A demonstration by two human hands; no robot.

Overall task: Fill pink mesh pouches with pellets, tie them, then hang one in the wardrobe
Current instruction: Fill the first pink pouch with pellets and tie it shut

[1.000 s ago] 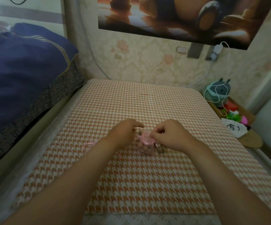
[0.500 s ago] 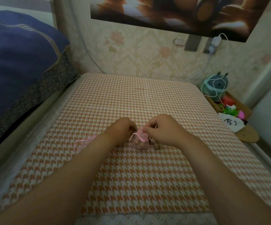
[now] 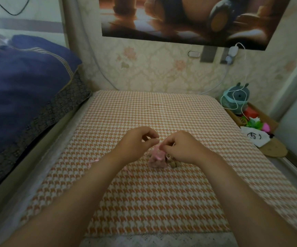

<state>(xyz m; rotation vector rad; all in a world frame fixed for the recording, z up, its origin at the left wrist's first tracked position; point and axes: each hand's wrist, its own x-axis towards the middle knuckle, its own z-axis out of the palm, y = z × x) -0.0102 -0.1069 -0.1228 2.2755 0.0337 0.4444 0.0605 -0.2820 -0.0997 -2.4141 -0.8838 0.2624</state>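
Note:
A small pink mesh pouch with brown pellets inside sits on the orange houndstooth table cover. A few loose pellets lie just right of it, under my right hand. My right hand pinches the gathered top of the pouch. My left hand hovers just left of the top with thumb and fingers pinched together, apparently on the thin pink ribbon, which barely shows. A second bit of pink ribbon peeks out from under my left forearm.
A blue quilt lies on the bed to the left. At the right edge stand a teal plush toy with a white cable, a box of small toys and a cork mat. A wall runs behind the table.
Both hands stay at the pouch top. My left hand has drawn slightly up and away to the left, and my right hand has shifted its pinch on the gathered top.

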